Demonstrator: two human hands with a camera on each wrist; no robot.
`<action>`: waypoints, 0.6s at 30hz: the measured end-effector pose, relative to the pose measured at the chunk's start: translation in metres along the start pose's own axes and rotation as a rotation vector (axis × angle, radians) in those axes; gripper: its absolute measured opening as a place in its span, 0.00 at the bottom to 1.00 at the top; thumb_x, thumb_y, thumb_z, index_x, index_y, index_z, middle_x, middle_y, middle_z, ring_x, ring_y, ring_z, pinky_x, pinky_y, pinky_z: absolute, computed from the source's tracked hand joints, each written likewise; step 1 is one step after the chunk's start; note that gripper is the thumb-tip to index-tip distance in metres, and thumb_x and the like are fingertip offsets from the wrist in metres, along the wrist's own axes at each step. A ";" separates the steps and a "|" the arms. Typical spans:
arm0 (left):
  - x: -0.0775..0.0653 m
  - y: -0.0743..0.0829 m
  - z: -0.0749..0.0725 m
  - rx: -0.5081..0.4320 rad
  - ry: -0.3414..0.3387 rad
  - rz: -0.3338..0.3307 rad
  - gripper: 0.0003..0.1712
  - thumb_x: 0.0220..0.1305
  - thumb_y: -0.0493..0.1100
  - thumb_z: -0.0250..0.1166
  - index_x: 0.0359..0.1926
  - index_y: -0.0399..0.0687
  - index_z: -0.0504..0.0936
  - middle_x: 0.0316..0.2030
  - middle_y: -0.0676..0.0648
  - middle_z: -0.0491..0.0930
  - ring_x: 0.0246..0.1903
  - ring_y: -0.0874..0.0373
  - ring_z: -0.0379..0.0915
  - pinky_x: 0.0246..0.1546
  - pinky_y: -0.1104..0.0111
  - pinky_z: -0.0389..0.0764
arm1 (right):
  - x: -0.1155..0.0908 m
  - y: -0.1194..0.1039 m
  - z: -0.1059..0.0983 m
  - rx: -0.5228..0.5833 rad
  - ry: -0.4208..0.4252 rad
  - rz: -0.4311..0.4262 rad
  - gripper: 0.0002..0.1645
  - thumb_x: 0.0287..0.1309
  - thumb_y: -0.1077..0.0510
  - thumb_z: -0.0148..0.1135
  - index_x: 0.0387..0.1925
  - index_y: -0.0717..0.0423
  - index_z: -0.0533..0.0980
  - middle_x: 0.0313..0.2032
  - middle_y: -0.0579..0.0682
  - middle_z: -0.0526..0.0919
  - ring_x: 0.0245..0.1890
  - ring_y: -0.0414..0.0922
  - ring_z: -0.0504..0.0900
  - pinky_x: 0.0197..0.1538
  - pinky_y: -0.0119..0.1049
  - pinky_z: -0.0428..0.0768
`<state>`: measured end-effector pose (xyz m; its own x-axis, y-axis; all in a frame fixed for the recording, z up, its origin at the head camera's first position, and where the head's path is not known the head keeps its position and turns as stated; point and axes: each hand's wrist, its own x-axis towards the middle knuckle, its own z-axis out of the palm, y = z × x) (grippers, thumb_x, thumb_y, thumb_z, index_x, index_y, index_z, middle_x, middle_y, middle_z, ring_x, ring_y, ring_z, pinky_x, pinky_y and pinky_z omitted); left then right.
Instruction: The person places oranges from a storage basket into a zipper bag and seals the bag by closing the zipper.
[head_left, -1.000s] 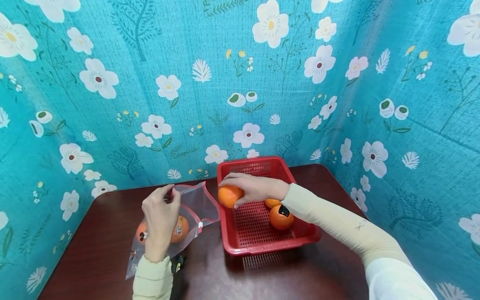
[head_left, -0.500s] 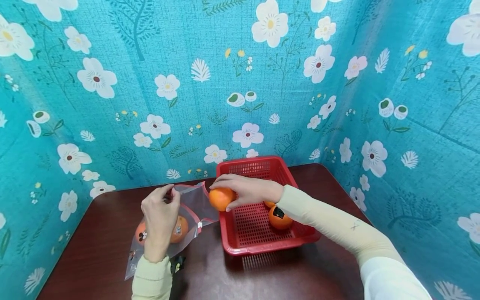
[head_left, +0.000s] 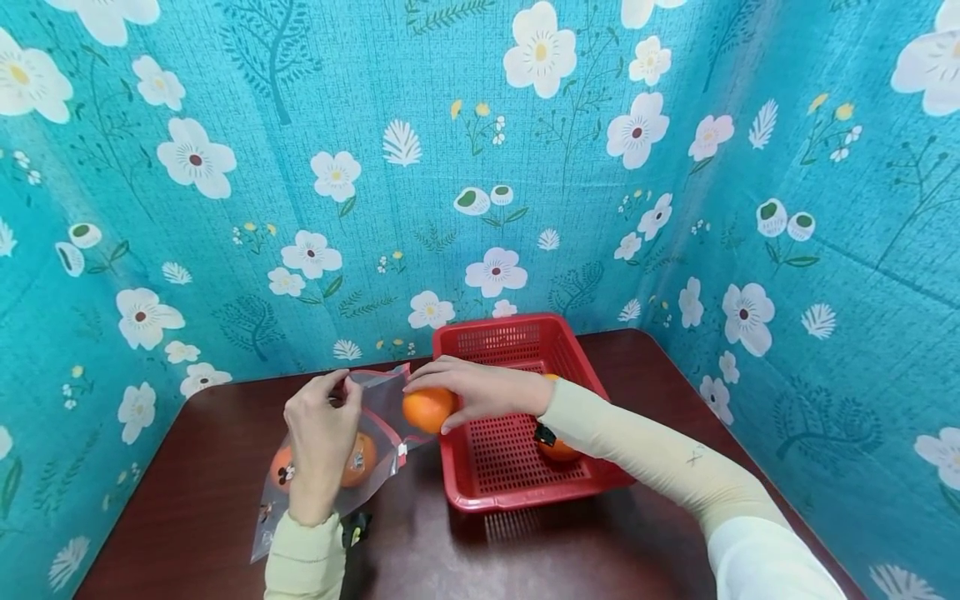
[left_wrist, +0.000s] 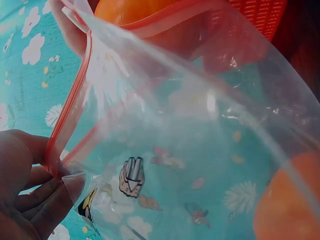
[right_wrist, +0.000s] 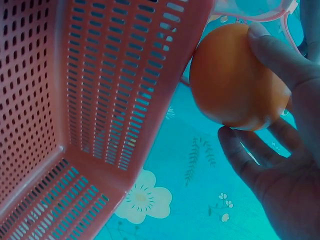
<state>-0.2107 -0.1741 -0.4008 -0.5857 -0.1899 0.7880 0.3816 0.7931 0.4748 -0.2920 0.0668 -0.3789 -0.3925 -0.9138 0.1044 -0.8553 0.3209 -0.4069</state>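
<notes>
My left hand (head_left: 322, 433) pinches the red zip edge of a clear printed zip bag (head_left: 386, 402), keeping its mouth spread. In the left wrist view the fingers (left_wrist: 42, 200) grip one corner of that edge. Through the plastic show two oranges, one (head_left: 360, 460) right of the wrist and another (head_left: 282, 468) left of it. My right hand (head_left: 480, 392) holds an orange (head_left: 427, 409) at the bag's mouth, beside the basket's left rim. In the right wrist view, thumb and fingers curl round this orange (right_wrist: 235, 77).
A red slotted basket (head_left: 517, 502) stands right of the bag. Inside it an orange (head_left: 557, 451) is partly hidden by my right forearm, with a bit of another (head_left: 551, 377) behind. Flowered blue cloth (head_left: 420, 208) hangs behind the dark table (head_left: 420, 542).
My right hand has carried the orange left, from over the basket's rim to the bag's opening. The left hand and bag have hardly moved.
</notes>
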 end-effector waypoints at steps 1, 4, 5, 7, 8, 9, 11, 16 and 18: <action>0.000 0.000 0.000 0.001 -0.002 -0.003 0.06 0.61 0.31 0.67 0.37 0.29 0.88 0.25 0.37 0.83 0.24 0.46 0.80 0.28 0.53 0.84 | 0.001 -0.001 0.001 0.004 0.003 -0.002 0.45 0.54 0.52 0.78 0.72 0.45 0.69 0.70 0.44 0.70 0.70 0.43 0.64 0.64 0.34 0.76; 0.000 0.001 0.000 0.003 -0.011 -0.011 0.07 0.62 0.31 0.66 0.38 0.29 0.88 0.25 0.37 0.83 0.24 0.46 0.80 0.28 0.53 0.85 | 0.003 -0.002 0.004 0.005 0.008 -0.003 0.45 0.54 0.53 0.77 0.72 0.45 0.68 0.71 0.46 0.68 0.71 0.43 0.63 0.64 0.33 0.76; 0.000 0.002 0.000 0.004 -0.012 -0.013 0.07 0.62 0.31 0.67 0.38 0.30 0.88 0.25 0.37 0.83 0.24 0.46 0.80 0.29 0.53 0.85 | 0.004 -0.003 0.004 0.002 0.011 -0.003 0.45 0.54 0.53 0.77 0.72 0.44 0.68 0.71 0.47 0.68 0.71 0.44 0.62 0.64 0.33 0.76; 0.001 0.002 -0.001 0.006 -0.012 -0.012 0.07 0.62 0.31 0.67 0.38 0.30 0.88 0.25 0.37 0.83 0.24 0.46 0.80 0.29 0.53 0.85 | 0.006 -0.004 0.005 -0.009 0.015 -0.008 0.45 0.54 0.54 0.77 0.72 0.45 0.69 0.71 0.49 0.67 0.71 0.44 0.62 0.63 0.32 0.76; 0.001 0.003 -0.001 0.006 -0.010 -0.010 0.07 0.62 0.31 0.67 0.38 0.29 0.88 0.25 0.37 0.83 0.24 0.46 0.80 0.29 0.53 0.85 | 0.007 -0.005 0.006 -0.016 0.018 -0.013 0.45 0.54 0.54 0.77 0.72 0.45 0.69 0.70 0.50 0.67 0.70 0.44 0.62 0.63 0.32 0.76; 0.001 0.003 -0.001 0.007 -0.009 -0.008 0.07 0.62 0.31 0.67 0.38 0.29 0.88 0.25 0.37 0.83 0.24 0.46 0.80 0.29 0.54 0.85 | 0.008 -0.005 0.006 -0.025 0.020 -0.021 0.45 0.54 0.55 0.77 0.72 0.46 0.68 0.70 0.50 0.66 0.70 0.45 0.62 0.63 0.31 0.76; 0.001 0.003 0.000 0.005 -0.005 -0.004 0.07 0.61 0.30 0.67 0.38 0.29 0.88 0.25 0.37 0.83 0.24 0.46 0.80 0.28 0.54 0.85 | 0.008 -0.005 0.008 -0.043 0.028 -0.036 0.45 0.55 0.55 0.77 0.72 0.46 0.68 0.70 0.51 0.66 0.71 0.45 0.62 0.63 0.30 0.76; 0.001 0.003 0.001 0.008 0.004 0.008 0.07 0.60 0.29 0.68 0.38 0.29 0.88 0.24 0.37 0.83 0.23 0.46 0.79 0.27 0.54 0.84 | 0.008 -0.004 0.012 -0.069 0.042 -0.071 0.46 0.54 0.57 0.77 0.73 0.46 0.68 0.71 0.49 0.68 0.71 0.44 0.62 0.61 0.28 0.76; 0.001 0.003 0.001 0.009 0.008 0.013 0.06 0.59 0.29 0.69 0.38 0.29 0.88 0.24 0.37 0.83 0.23 0.46 0.79 0.27 0.54 0.84 | 0.010 -0.002 0.013 -0.071 0.045 -0.083 0.46 0.53 0.58 0.78 0.73 0.46 0.68 0.71 0.47 0.69 0.71 0.44 0.63 0.62 0.28 0.76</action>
<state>-0.2108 -0.1712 -0.3985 -0.5752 -0.1840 0.7971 0.3823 0.8009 0.4608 -0.2896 0.0540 -0.3891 -0.3328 -0.9264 0.1763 -0.9065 0.2628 -0.3304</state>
